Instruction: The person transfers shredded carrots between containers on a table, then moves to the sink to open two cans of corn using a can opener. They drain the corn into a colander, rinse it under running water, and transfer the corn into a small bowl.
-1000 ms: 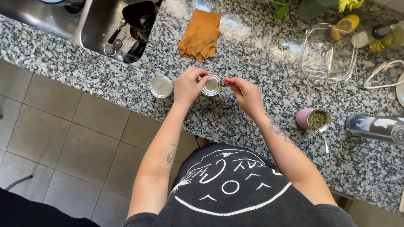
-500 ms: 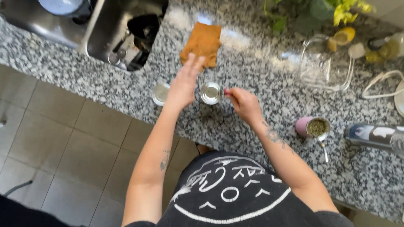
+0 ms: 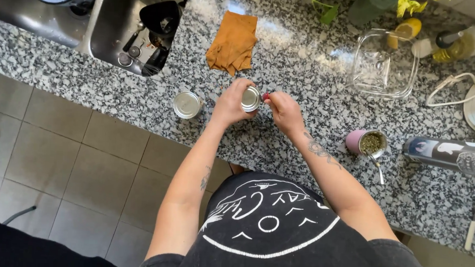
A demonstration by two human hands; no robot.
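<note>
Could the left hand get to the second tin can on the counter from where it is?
Probably yes. The left hand grips one tin can, and the second tin can stands just beside it on bare granite counter, nothing between. It would need to let go first.

Bare desk (image 3: 301, 153) lay open in front of the tin (image 3: 250, 99) that both hands gripped, the left hand (image 3: 232, 102) wrapped around it and the right hand (image 3: 283, 110) at its side. A second tin (image 3: 187, 104) stood near on the left, with clear stone between. Behind, an orange cloth (image 3: 232, 42) lay close. Rightward the way was open as far as the pink cup (image 3: 364, 142) and the glass dish (image 3: 384, 64). The sink (image 3: 99, 39) closed off the far left.
</note>
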